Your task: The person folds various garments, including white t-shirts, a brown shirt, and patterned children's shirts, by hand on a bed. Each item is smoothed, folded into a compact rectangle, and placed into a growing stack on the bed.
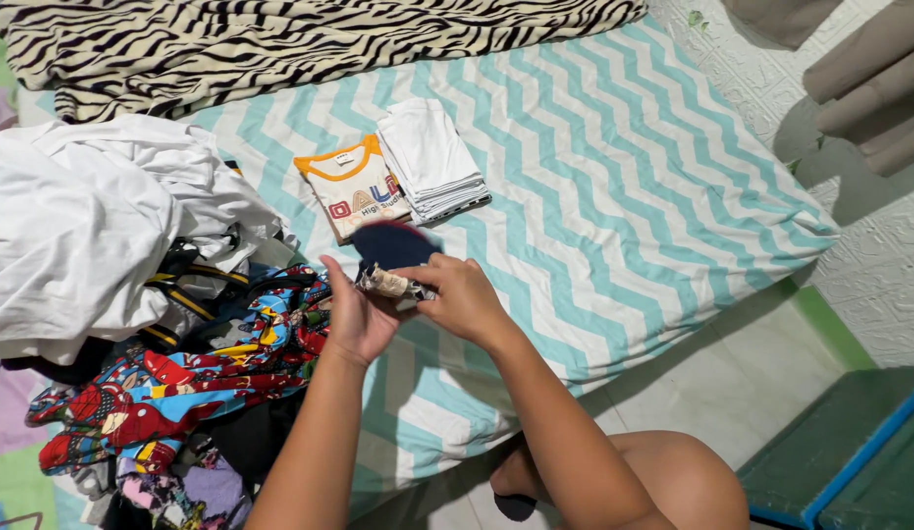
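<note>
My left hand and my right hand meet over the mattress and together hold a small rolled-up patterned cloth, pale with dark marks. A dark navy folded piece lies just beyond my fingers. Further back sit a folded cream shirt with an orange collar and a folded stack of white clothes. To the left of my left hand is a heap of unfolded clothes, with a bright cartoon-print cloth on top.
The mattress has a teal and white zigzag sheet. A zebra-print blanket lies across its far end and a white pile of laundry at the left. A green and blue box stands on the tiled floor at right.
</note>
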